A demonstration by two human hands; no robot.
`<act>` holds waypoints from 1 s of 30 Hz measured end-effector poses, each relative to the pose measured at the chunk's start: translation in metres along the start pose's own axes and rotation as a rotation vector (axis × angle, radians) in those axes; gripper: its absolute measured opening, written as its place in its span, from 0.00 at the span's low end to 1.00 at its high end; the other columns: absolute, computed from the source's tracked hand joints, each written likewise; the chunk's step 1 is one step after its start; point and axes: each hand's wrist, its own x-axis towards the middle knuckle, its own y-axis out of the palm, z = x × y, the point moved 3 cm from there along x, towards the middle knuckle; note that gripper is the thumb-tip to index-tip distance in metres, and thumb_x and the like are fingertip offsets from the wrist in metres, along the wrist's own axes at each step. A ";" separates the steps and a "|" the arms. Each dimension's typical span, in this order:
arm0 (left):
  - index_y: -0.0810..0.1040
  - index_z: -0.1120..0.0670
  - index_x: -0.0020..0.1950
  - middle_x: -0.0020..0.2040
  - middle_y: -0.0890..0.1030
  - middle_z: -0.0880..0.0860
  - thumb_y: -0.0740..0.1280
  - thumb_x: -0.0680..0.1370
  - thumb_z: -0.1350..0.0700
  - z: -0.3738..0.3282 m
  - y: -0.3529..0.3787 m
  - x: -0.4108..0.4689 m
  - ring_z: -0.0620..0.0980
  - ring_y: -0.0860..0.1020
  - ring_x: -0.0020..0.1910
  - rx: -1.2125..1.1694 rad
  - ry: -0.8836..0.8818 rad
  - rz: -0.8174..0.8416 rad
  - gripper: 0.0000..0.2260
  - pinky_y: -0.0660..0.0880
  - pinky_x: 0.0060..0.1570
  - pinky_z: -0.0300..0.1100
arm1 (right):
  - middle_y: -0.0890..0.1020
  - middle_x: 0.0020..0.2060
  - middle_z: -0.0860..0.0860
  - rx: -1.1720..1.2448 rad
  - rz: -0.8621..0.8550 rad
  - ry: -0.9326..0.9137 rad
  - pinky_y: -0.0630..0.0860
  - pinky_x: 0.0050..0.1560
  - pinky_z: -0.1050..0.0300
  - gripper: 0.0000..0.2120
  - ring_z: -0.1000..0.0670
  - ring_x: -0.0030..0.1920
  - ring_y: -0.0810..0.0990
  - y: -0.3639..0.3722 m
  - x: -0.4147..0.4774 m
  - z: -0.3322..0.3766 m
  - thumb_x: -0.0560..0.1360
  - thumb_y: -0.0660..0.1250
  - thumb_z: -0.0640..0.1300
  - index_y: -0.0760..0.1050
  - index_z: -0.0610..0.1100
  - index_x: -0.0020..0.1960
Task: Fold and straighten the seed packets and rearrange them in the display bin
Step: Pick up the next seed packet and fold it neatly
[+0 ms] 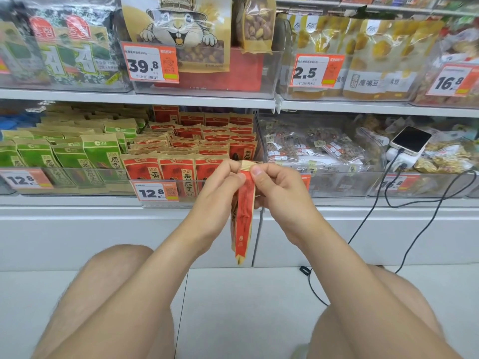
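hands meet mid-frame: left hand (223, 177) and right hand (274, 182) pinch one red seed packet (243, 216) hanging edge-on before the display bin (166, 200); red rows mostly tidy, this packet unplaced.

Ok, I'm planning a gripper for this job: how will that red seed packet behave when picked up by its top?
Probably floppy: the red seed packet hangs bowed below the left hand and right hand, which pinch its top. Likely light, since fingertip pinches carry it. Its matte paper-like skin should grip well.
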 end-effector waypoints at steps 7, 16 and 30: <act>0.80 0.54 0.65 0.50 0.89 0.55 0.65 0.88 0.55 0.008 -0.012 0.006 0.50 0.87 0.45 -0.153 -0.102 -0.297 0.09 0.83 0.43 0.45 | 0.87 0.39 0.46 0.022 0.037 0.043 0.80 0.39 0.59 0.16 0.51 0.37 0.85 -0.004 -0.005 0.006 0.89 0.60 0.46 0.82 0.39 0.52; 0.84 0.55 0.62 0.52 0.89 0.56 0.68 0.86 0.56 0.013 -0.023 0.006 0.52 0.88 0.48 -0.294 -0.170 -0.314 0.08 0.85 0.44 0.44 | 0.90 0.46 0.47 -0.105 -0.064 0.201 0.85 0.57 0.45 0.13 0.43 0.52 0.89 -0.014 0.002 -0.013 0.86 0.68 0.44 0.84 0.35 0.52; 0.81 0.55 0.62 0.52 0.89 0.57 0.67 0.86 0.53 0.005 -0.027 0.004 0.51 0.87 0.44 -0.278 -0.158 -0.382 0.09 0.85 0.45 0.49 | 0.90 0.44 0.46 -0.064 -0.007 0.171 0.85 0.45 0.49 0.06 0.50 0.42 0.89 -0.007 -0.008 -0.004 0.84 0.69 0.38 0.85 0.42 0.55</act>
